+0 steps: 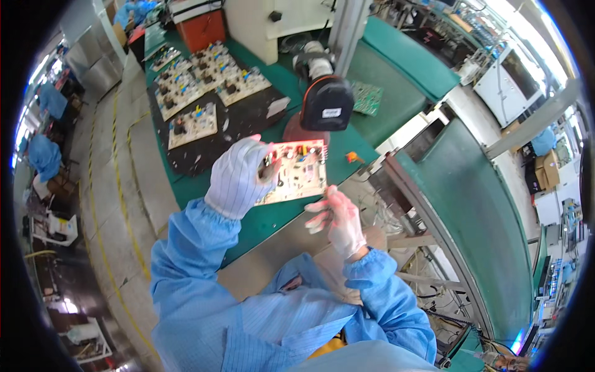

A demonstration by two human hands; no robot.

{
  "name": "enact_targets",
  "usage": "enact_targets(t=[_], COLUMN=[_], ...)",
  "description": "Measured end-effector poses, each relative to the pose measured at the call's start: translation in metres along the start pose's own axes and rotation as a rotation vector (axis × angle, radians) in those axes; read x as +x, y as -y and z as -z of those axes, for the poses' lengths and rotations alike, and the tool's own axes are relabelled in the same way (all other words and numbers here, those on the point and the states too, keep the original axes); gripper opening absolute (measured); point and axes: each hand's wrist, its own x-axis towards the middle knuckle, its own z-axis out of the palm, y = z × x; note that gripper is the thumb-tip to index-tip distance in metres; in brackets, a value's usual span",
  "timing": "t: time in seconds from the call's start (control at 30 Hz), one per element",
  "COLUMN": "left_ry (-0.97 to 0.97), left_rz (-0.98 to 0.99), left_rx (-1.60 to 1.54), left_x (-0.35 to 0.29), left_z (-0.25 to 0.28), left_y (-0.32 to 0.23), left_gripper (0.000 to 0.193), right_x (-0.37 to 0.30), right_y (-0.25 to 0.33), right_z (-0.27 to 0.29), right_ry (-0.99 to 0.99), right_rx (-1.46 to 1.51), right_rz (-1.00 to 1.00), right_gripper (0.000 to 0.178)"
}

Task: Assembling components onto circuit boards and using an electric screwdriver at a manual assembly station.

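A pale circuit board (293, 172) is being held above the green desk (273, 217), its long axis running left to right. The gloved left hand (238, 177) is gripping its left edge. The gloved right hand (338, 217) is hovering released, fingers loosely spread, just near and right of the board. More boards are lying on a black mat (211, 133) far left.
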Motion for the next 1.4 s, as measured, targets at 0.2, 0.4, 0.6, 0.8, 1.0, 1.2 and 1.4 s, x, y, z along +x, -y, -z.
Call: enact_targets(t=[0.2,0.4,0.6,0.8,1.0,1.2,1.4], left_ry=[-0.006,0.024,0.154,0.228,0.388,0.492,0.537], left_rz=[0.001,0.024,0.091,0.122,0.057,0.024,0.032], left_rx=[-0.057,-0.137,-0.336,-0.419,-0.611,-0.719,-0.787], left_x=[0.008,0.005,-0.001,0.003,0.002,0.004,0.006], left_z=[-0.004,-0.001,-0.004,-0.005,-0.010,-0.014,-0.011], left_y=[-0.003,-0.010,-0.014,-0.016,-0.010,-0.006,-0.004], left_gripper=[0.037,0.036,0.044,0.051,0.056,0.063,0.067], right_x=[0.005,0.002,-0.009,-0.017,-0.029,-0.032,-0.030], right_y=[0.010,-0.005,-0.007,-0.015,-0.030,-0.036,-0.047], right_z=[0.002,0.017,0.017,0.024,0.034,0.042,0.041], right_ry=[-0.016,0.051,-0.052,-0.102,-0.151,-0.034,-0.188], right_rx=[-0.060,-0.030,-0.126,-0.123,-0.364,-0.297,-0.579], right_rz=[0.020,0.085,0.124,0.127,0.239,0.254,0.402], right_gripper=[0.051,0.041,0.035,0.034,0.054,0.024,0.028])
